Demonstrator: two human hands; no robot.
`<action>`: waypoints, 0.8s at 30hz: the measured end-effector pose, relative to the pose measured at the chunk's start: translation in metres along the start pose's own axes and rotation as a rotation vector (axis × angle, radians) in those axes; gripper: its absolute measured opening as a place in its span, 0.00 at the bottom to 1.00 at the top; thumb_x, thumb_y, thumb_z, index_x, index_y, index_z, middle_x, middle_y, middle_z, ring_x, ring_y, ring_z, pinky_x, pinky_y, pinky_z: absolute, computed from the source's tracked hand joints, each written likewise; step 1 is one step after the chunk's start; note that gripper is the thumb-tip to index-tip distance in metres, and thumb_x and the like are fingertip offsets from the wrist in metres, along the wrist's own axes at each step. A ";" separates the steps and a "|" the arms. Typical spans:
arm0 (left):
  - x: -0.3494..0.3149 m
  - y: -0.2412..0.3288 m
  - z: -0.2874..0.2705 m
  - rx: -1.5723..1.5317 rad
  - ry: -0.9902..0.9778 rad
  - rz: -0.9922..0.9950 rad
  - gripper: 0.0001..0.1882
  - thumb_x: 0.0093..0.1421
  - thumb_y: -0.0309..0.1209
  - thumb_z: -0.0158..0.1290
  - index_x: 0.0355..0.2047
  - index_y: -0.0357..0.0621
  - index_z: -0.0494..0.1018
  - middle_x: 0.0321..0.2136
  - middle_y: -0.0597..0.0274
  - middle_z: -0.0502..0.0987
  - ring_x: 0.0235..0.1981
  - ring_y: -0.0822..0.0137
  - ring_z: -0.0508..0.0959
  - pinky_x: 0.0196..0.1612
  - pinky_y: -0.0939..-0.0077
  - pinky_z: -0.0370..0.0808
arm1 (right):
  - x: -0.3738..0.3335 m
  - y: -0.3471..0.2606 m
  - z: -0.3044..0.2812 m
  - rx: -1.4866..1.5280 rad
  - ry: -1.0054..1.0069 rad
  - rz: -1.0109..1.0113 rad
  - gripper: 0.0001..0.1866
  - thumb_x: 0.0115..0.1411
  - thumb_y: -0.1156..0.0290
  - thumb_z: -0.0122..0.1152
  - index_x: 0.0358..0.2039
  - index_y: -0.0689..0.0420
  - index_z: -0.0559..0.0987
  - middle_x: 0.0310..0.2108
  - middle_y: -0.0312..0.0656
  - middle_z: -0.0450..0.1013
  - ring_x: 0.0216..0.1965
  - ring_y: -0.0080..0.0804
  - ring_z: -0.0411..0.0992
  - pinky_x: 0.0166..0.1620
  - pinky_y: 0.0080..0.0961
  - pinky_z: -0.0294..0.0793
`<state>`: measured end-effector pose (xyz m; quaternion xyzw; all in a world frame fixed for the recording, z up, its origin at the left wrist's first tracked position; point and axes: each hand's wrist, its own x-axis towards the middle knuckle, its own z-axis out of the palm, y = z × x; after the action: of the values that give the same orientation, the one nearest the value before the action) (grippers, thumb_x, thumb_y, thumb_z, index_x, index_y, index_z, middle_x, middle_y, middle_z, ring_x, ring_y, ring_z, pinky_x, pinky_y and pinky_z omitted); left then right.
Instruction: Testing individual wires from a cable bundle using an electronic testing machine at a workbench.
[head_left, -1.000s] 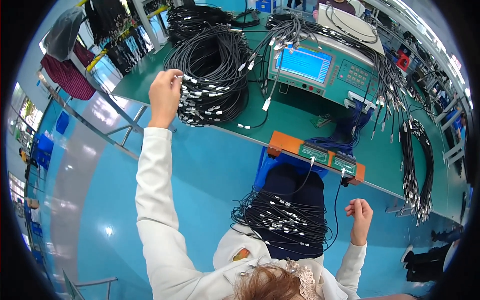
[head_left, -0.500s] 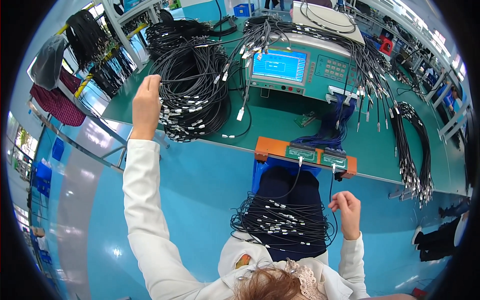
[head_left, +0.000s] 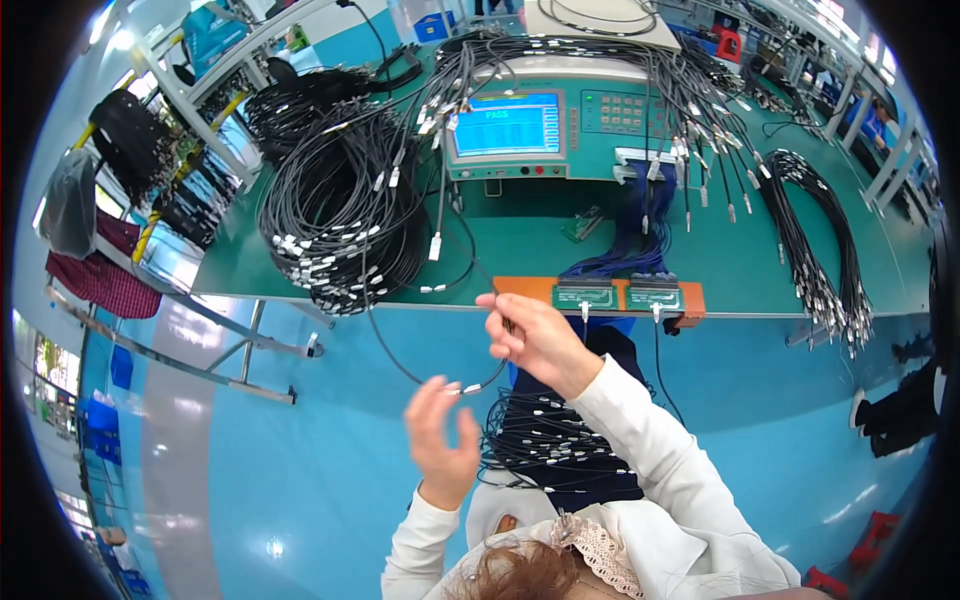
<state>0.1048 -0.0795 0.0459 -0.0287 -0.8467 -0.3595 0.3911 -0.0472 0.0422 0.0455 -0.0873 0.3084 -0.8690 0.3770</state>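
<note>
My right hand [head_left: 540, 343] pinches a thin black cable [head_left: 378, 335] near the table's front edge. That cable loops down from the large coil of black cables [head_left: 335, 190] at the left. My left hand [head_left: 440, 445] is lower and slightly blurred, its thumb apart from the fingers. Its fingertips are beside the cable, near white-tagged ends; firm contact cannot be made out. Two green connector boards [head_left: 584, 296] sit on an orange block [head_left: 520, 290] at the table edge, each with a black cable plugged in. More tagged black cables [head_left: 555, 435] lie across my lap.
A test instrument [head_left: 605, 105] with a lit blue screen stands on the green table [head_left: 230, 270]. A blue wire bundle [head_left: 640, 230] links it to the boards. Cables drape over it, and another bundle [head_left: 840, 240] hangs at the right. A metal frame [head_left: 250, 350] stands at left.
My left hand has left the coil and come down to centre. My right hand has moved up and left and now pinches a cable drawn from the coil. The screen display has changed.
</note>
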 end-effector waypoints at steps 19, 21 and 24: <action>0.065 -0.093 -0.106 -1.176 -0.330 -0.769 0.18 0.68 0.42 0.36 0.36 0.40 0.67 0.17 0.70 0.63 0.10 0.84 0.54 0.12 0.89 0.51 | -0.293 -0.017 -0.094 -0.129 0.330 -0.417 0.17 0.67 0.65 0.39 0.30 0.63 0.72 0.14 0.42 0.68 0.13 0.31 0.69 0.22 0.28 0.72; 0.037 -0.067 -0.048 -0.681 -0.455 -0.813 0.21 0.67 0.45 0.38 0.42 0.38 0.69 0.23 0.63 0.73 0.11 0.83 0.58 0.13 0.88 0.56 | -0.279 -0.028 -0.085 -0.611 0.721 -0.325 0.15 0.67 0.67 0.39 0.39 0.64 0.73 0.20 0.43 0.72 0.13 0.23 0.67 0.19 0.19 0.69; 0.012 -0.006 0.053 -0.269 -0.697 -0.629 0.19 0.65 0.33 0.40 0.52 0.36 0.66 0.40 0.53 0.77 0.19 0.73 0.72 0.24 0.78 0.70 | -0.230 -0.029 -0.079 -0.982 0.938 -0.358 0.16 0.66 0.69 0.42 0.50 0.64 0.69 0.32 0.42 0.75 0.13 0.17 0.65 0.19 0.16 0.68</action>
<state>0.0605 -0.0533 0.0273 0.0596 -0.8409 -0.5355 -0.0502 0.0664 0.2579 0.0192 0.0873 0.7761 -0.6240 -0.0275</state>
